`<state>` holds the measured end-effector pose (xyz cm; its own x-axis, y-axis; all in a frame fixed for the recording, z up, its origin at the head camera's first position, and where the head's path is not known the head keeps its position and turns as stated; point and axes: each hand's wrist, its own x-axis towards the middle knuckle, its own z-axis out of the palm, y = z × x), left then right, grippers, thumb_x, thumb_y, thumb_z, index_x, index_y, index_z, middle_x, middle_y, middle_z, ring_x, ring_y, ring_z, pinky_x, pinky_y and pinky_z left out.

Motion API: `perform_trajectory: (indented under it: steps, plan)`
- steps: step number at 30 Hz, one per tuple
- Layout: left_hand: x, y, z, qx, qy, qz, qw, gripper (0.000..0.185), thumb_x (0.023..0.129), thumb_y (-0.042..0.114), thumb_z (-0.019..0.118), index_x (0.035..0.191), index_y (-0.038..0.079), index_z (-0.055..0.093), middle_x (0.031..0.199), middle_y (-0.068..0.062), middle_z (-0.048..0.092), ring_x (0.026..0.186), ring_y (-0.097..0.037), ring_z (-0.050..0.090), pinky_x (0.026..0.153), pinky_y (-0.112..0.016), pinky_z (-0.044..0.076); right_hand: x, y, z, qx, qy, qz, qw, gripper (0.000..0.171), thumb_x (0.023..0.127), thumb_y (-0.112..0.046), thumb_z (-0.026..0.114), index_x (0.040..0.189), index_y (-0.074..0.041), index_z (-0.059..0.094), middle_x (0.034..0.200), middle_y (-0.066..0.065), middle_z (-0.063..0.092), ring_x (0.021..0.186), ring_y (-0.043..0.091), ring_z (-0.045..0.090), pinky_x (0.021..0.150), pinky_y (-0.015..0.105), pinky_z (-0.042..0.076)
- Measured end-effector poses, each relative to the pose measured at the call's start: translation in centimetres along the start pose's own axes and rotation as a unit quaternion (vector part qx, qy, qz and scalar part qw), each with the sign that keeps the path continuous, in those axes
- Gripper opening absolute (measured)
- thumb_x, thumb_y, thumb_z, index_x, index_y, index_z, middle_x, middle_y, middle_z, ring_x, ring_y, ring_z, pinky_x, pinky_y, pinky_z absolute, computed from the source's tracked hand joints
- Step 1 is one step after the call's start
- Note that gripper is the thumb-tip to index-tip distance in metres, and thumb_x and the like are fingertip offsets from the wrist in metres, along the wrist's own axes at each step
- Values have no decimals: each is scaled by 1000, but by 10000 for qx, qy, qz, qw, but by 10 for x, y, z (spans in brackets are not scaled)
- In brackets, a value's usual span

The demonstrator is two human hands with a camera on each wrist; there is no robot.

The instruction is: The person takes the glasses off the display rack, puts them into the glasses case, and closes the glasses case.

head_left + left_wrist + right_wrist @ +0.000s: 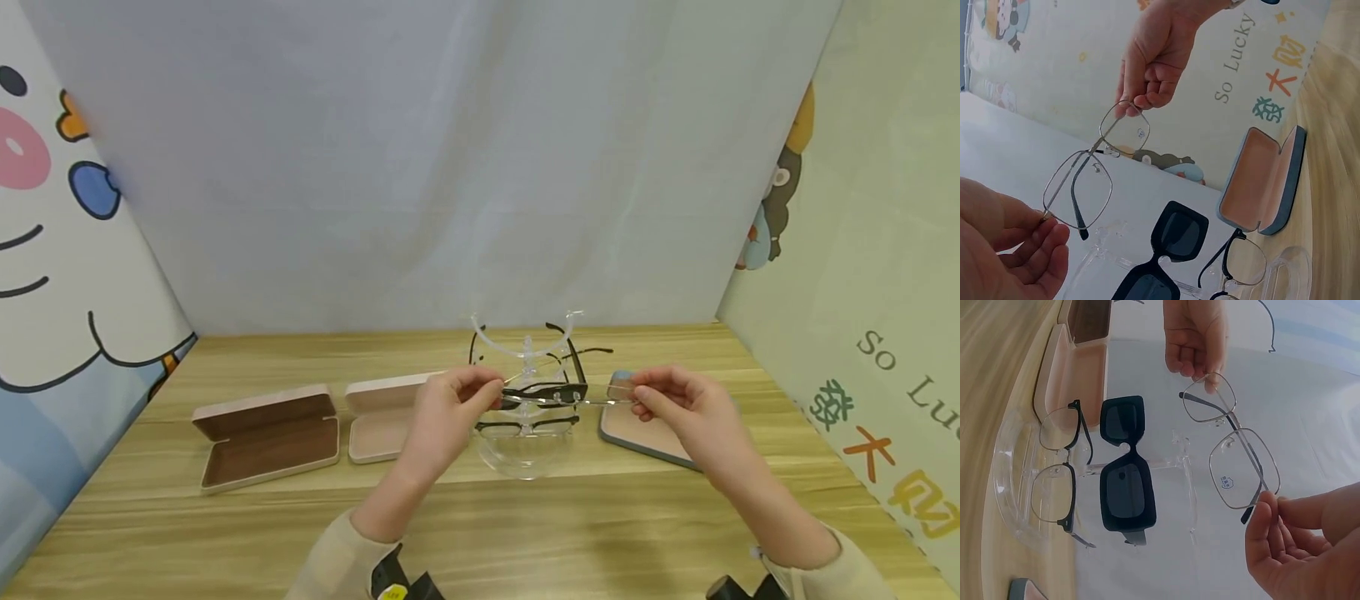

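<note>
A pair of thin metal-rimmed eyeglasses (1235,420) is held up by both hands, one at each outer end. My left hand (450,412) pinches one end between thumb and fingers. On the other side, my right hand (686,412) pinches the opposite end. Dark-tipped temple arms show behind the clear lenses, and one lens bears a small printed mark. Below the held pair, thick black sunglasses (1127,494) sit on a clear display stand (525,473). Black half-rimmed glasses (1074,499) hang on the tier underneath. The stand's top bar is bare.
Left of the stand lie an open case with brown lining (273,454) and an open case with pale pink lining (371,437), partly behind my left hand. An open blue-grey case (637,433) lies under my right hand. A pale curtain (375,167) hangs behind the wooden table.
</note>
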<state>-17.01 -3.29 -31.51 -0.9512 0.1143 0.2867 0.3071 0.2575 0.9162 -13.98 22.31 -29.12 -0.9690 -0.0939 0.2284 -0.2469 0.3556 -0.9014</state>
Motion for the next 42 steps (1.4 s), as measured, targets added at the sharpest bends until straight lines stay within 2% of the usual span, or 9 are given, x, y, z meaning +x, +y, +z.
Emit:
perform_trajectory:
  steps: [3,6,11,14,21,25,33,38,42]
  plan:
    - [0,0,4,100,-179,170,9996,10,86,9,61,90,3,69,76,-9,67,67,-10,60,63,-20,51,-1,2,-5,386,-32,13,9993,27,91,-10,55,109,9,52,86,-7,64,76,7,63,70,21,53]
    - [1,0,8,139,-334,249,9990,11,87,8,60,91,3,69,77,-11,66,67,-9,60,63,-21,52,-3,5,-12,790,-138,39,9968,24,89,-9,57,111,0,55,90,-5,65,81,6,63,72,19,52]
    - [1,0,14,-10,-653,251,9975,14,88,10,58,95,3,69,79,-10,66,69,-10,60,67,-27,54,-8,13,-23,1051,-189,23,9943,26,86,-7,61,112,-13,62,97,-8,66,88,3,62,75,15,50]
    - [2,-1,18,-18,-852,277,9960,15,89,10,57,95,4,69,78,-10,66,70,-10,60,64,-25,53,-10,18,-28,1052,-159,-132,9942,25,86,-5,60,109,-13,64,96,-9,66,87,3,62,74,14,49]
    - [4,-3,32,53,-1073,213,9940,15,90,15,56,93,9,70,77,-7,66,70,-13,61,57,-20,48,-13,37,-38,843,-194,-617,9943,22,89,0,54,110,0,60,100,-9,65,92,2,59,76,13,47]
    - [6,-2,41,-111,-1143,168,9932,15,90,16,57,92,9,70,79,-5,67,70,-9,61,61,-18,49,-13,49,-44,846,-230,-685,9938,24,90,1,51,112,-3,59,103,-9,64,92,4,60,79,13,46]
    - [8,-4,77,-984,-1096,-170,9889,19,89,18,58,97,4,69,81,-9,66,71,-11,62,65,-18,51,-18,76,-55,1762,169,-863,9804,28,91,6,46,113,-3,60,102,-6,65,89,6,62,79,17,49]
    - [7,-10,97,-791,-915,-99,9926,19,89,20,58,97,6,69,83,-2,63,69,-1,55,61,-15,47,-21,94,-59,2188,389,-916,9707,27,91,7,45,113,2,59,104,-2,64,87,7,64,78,19,51]
    - [6,-14,108,-753,-876,-42,9933,21,90,23,57,98,8,68,88,-1,64,72,-1,53,62,-16,45,-21,104,-62,2399,446,-996,9646,27,90,10,44,110,3,60,102,-1,65,87,8,64,78,20,51]
